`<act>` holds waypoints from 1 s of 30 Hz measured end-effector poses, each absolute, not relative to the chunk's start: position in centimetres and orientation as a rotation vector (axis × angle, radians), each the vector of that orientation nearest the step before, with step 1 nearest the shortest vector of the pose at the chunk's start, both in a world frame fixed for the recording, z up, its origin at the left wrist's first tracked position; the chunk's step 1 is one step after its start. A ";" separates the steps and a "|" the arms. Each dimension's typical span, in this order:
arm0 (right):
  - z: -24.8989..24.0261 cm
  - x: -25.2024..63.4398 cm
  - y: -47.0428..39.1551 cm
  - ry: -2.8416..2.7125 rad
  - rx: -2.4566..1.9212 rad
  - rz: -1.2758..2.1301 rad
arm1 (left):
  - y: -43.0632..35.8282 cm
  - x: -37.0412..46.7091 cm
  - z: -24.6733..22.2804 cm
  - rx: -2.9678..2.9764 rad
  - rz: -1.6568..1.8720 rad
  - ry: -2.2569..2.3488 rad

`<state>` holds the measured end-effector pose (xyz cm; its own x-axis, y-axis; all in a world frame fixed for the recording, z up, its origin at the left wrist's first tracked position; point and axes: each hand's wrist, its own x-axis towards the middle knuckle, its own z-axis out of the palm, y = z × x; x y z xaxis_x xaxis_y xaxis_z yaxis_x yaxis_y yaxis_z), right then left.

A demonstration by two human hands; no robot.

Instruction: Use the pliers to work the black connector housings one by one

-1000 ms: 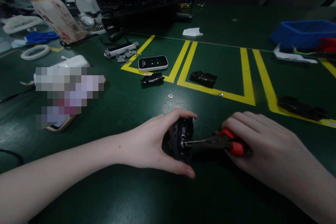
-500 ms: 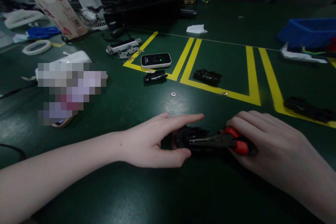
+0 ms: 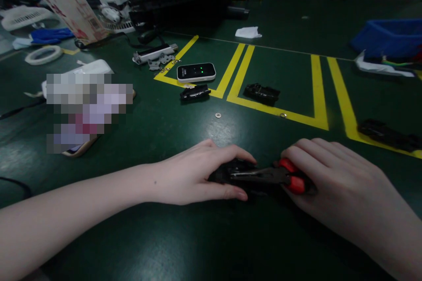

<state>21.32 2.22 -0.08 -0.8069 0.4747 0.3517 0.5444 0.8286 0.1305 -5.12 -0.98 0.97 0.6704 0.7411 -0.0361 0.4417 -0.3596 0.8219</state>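
My left hand (image 3: 204,178) is wrapped around a black plastic part (image 3: 227,172) on the green table, thumb on the near side and forefinger over the far side. In my right hand (image 3: 332,180) are pliers (image 3: 263,175) with red handles, gripped in closed fingers. Their long dark jaws point left and reach onto the black part; whether they pinch anything cannot be made out. A small metal ring (image 3: 218,115) lies on the table beyond my hands.
Similar black parts (image 3: 262,93) lie by the yellow tape lines. A white-edged device (image 3: 196,72) with green lights is farther back. At left are a phone (image 3: 82,148), a tape roll (image 3: 44,55) and a bag (image 3: 70,9); a blue bin (image 3: 385,37) stands at right.
My left forefinger has bent down and the hand has closed around the black part. The pliers and my right hand have shifted slightly left.
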 end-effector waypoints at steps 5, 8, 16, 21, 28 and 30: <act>-0.2 21.5 2.4 -2.694 -0.779 -0.332 | -0.9 -5.1 1.0 1.984 0.445 0.933; -0.1 21.6 2.5 -2.685 -0.818 -0.313 | -0.9 -5.2 1.0 1.965 0.467 0.934; -0.3 21.6 2.6 -2.662 -0.799 -0.312 | -0.9 -5.2 0.9 1.987 0.467 0.908; -0.4 21.7 2.8 -2.651 -0.787 -0.325 | -0.9 -5.2 1.0 1.982 0.476 0.916; -0.1 21.6 2.5 -2.690 -0.758 -0.298 | -0.9 -5.2 0.9 2.029 0.449 0.890; -0.1 21.6 2.5 -2.688 -0.750 -0.295 | -0.9 -5.1 0.9 2.042 0.441 0.884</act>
